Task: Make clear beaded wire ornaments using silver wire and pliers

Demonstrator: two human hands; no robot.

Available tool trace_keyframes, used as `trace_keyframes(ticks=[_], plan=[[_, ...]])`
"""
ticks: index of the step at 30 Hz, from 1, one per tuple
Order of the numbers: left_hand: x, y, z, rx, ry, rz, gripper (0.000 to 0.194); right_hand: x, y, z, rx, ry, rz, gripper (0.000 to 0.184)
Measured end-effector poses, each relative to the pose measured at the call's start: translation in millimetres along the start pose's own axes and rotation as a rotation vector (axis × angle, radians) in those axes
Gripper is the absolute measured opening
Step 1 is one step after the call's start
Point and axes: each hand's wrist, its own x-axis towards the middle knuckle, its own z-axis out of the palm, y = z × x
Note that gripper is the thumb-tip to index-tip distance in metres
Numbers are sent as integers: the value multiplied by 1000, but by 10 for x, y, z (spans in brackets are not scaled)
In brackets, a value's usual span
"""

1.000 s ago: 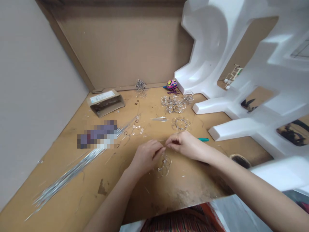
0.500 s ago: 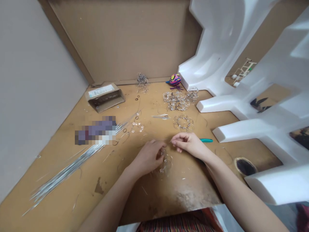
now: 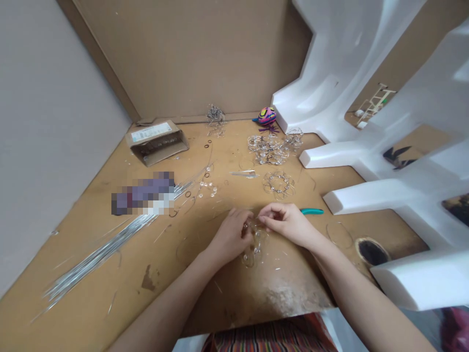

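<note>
Left hand (image 3: 232, 234) is curling around a beaded wire piece (image 3: 255, 249) on the bench (image 3: 223, 303); right hand (image 3: 287, 225) is pinching its top edge, fingertips together, near pliers (image 3: 312, 211).

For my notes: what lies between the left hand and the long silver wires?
Head view: a thin wire loop on the board, left of the left hand.

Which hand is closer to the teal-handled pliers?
The right hand is closer, just left of the teal-handled pliers and not touching them. The left hand is farther left, beyond it.
</note>
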Motion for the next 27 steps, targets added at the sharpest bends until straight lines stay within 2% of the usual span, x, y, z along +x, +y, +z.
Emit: trace_keyframes(ticks=[9, 15, 19, 27], plan=[[-3, -1, 18, -15, 18, -9, 25, -17, -5, 38, -268, 6, -216, 9], [11, 20, 10, -3, 7, -29, 26, -65, -70, 72, -454, -41, -317, 11], [12, 23, 9, 14, -3, -30, 23, -87, -96, 80, -511, -60, -327, 13], [1, 31, -1, 19, -1, -13, 23, -69, -98, 67, -438, -79, -291, 14]])
